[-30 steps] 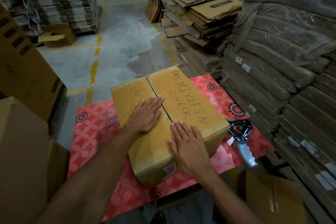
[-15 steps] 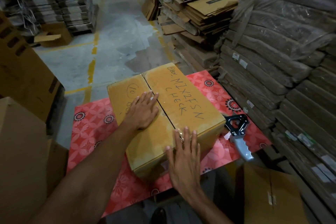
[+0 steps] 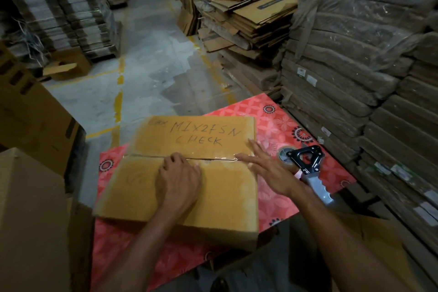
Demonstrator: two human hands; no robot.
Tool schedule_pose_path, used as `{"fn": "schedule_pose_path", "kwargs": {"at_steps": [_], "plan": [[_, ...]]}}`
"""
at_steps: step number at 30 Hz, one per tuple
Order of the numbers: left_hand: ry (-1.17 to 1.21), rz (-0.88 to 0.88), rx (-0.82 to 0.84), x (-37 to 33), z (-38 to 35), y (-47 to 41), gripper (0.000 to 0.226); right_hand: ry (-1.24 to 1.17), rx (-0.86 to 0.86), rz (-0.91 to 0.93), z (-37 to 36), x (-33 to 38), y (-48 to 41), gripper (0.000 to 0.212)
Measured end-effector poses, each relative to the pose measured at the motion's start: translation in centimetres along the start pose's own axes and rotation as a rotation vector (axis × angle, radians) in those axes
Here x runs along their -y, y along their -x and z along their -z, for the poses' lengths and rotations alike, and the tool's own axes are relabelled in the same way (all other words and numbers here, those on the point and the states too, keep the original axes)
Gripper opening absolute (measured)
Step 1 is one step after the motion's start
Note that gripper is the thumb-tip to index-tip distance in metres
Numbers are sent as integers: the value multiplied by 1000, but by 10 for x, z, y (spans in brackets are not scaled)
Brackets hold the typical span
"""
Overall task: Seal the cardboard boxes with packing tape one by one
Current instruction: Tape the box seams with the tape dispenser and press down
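Note:
A closed cardboard box (image 3: 220, 192) with "MIX2FSN CHECK" written on its far flap lies on a red patterned table (image 3: 279, 125). Its centre seam runs left to right, with a shiny strip of clear tape at the right end. My left hand (image 3: 179, 179) presses flat on the near flap beside the seam, fingers bent. My right hand (image 3: 265, 166) lies flat with fingers apart on the box's right edge, over the taped end. A tape dispenser (image 3: 305, 161), black-framed with a grey handle, lies on the table just right of my right hand.
Tall stacks of flattened cardboard (image 3: 355, 66) rise close on the right and at the back. Large boxes (image 3: 30, 208) stand at my left, another (image 3: 374, 232) low on the right. A concrete aisle (image 3: 147, 66) with yellow lines runs ahead.
The box has turned so its seam now runs left to right instead of away from me. Both hands shifted with it, the right one moving to the box's right edge.

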State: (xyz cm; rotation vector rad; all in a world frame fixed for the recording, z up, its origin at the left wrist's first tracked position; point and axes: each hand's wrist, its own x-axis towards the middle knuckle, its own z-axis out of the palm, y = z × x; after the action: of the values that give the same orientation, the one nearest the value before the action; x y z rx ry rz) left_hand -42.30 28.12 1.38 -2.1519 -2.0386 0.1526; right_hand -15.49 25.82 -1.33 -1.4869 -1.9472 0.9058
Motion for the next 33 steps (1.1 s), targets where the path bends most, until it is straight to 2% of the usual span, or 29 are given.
{"fn": "schedule_pose_path", "kwargs": {"at_steps": [2, 3, 6, 8, 11, 14, 17, 18, 20, 22, 24, 25, 27, 28, 31, 33], "plan": [[103, -49, -51, -5, -1, 9, 61, -35, -17, -81, -1, 7, 3, 49], [185, -134, -48, -7, -4, 10, 60, -61, -90, -138, -10, 13, 8, 53], [306, -425, 62, -11, -9, 8, 71, -301, -308, -264, -49, 41, 27, 59], [301, -483, 94, -11, -11, 5, 78, -419, -380, -312, -66, 49, 30, 65], [298, -456, 114, -15, -13, 5, 85, -466, -378, -343, -59, 37, 19, 66], [311, -346, 118, -31, -7, 9, 88, -448, -215, -281, -36, 24, 13, 65], [318, -224, 140, -57, 2, 12, 84, -486, -88, -248, -7, 23, 3, 52], [331, -240, 137, -65, 5, 11, 79, -446, -87, -243, 1, 21, 0, 48], [316, -420, 77, -77, 7, 2, 71, -380, -175, -270, 12, 7, -2, 35], [287, -638, 51, -84, 8, -13, 68, -300, -325, -417, 13, -28, 4, 39], [276, -733, 71, -90, 7, -31, 67, -51, -456, -641, 16, -62, 18, 39], [275, -742, 76, -92, 6, -37, 67, 119, -450, -752, 16, -82, 26, 40], [289, -726, 64, -97, 1, -44, 68, 381, -239, -823, 15, -116, 39, 32], [300, -713, 58, -99, 0, -45, 69, 422, -158, -813, 13, -128, 40, 27], [329, -681, 58, -105, -2, -45, 68, 454, -97, -877, -4, -181, 35, 25], [340, -663, 53, -108, -2, -46, 68, 428, -151, -931, -10, -198, 27, 29]]}}
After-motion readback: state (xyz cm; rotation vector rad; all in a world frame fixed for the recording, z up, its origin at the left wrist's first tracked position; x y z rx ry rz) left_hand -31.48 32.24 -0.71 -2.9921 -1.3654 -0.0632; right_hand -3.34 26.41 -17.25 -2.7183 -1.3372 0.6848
